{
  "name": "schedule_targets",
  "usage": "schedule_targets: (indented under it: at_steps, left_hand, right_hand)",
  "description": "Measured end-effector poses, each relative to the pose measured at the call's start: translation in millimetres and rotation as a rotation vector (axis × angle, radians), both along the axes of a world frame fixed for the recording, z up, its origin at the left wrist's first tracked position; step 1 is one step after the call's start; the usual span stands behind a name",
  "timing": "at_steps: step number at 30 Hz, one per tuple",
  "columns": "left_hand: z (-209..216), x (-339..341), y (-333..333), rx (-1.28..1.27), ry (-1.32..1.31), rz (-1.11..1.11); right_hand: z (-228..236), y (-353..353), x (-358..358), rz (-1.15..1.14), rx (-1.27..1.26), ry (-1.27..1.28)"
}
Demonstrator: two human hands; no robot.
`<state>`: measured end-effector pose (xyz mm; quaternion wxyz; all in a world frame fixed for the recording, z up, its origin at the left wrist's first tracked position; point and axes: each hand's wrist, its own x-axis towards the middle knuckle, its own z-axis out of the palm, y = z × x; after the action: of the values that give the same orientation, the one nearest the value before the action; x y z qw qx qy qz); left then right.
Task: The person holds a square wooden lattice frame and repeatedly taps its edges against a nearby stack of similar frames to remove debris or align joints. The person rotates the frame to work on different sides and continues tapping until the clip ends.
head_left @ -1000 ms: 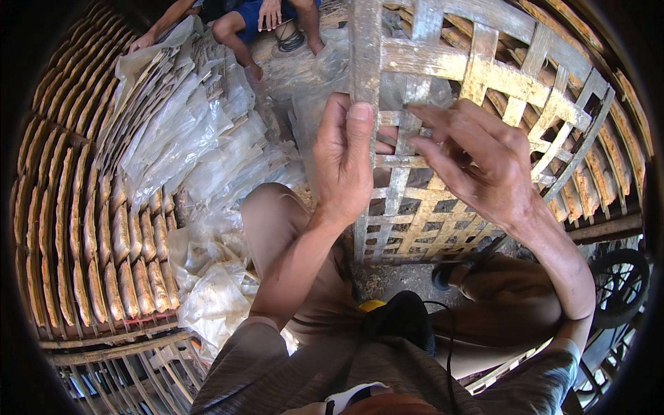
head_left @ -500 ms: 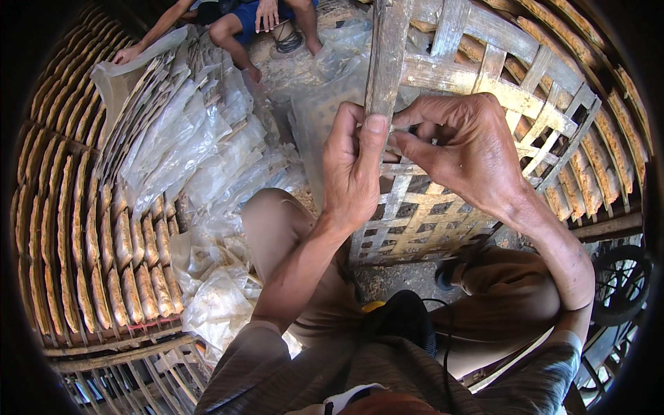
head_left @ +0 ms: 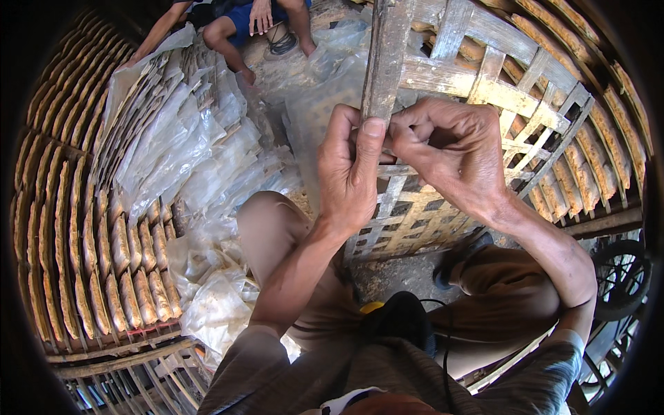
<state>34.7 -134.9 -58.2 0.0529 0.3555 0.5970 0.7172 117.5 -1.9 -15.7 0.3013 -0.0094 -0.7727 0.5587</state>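
Note:
A woven bamboo rack (head_left: 443, 72) with a thick wooden edge bar (head_left: 380, 66) stands upright before me, its open lattice facing right. My left hand (head_left: 348, 169) is closed round the lower end of that bar, thumb flat on its near face. Right beside it, my right hand (head_left: 456, 149) has thumb and forefinger pinched together against the bar's right side. Whatever sits between those fingertips is too small or hidden to name. The lattice's lower part (head_left: 408, 221) reaches down behind my right wrist, above my bent legs.
Slatted racks holding rows of pale brown slabs (head_left: 128, 297) curve along the left; similar slabs (head_left: 588, 169) line the right. Crumpled plastic sheets (head_left: 180, 138) are heaped at the left centre. Another person's hand (head_left: 261, 15) shows at the top. A spoked wheel (head_left: 620, 279) stands at right.
My right hand has shifted slightly left and down, its fingers still pinched at the bar. My left hand keeps its grip. The view has moved a little.

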Motion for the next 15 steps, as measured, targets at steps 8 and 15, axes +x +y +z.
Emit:
schedule_targets:
  at_steps: [8,15]
  left_hand:
    - [4,-29,-9,0.000,-0.030,0.150]
    - [-3,-73,-46,0.154,-0.121,0.279]
  right_hand:
    - [12,25,21,0.259,0.526,-0.086]
    - [6,68,69,0.194,0.797,-0.568]
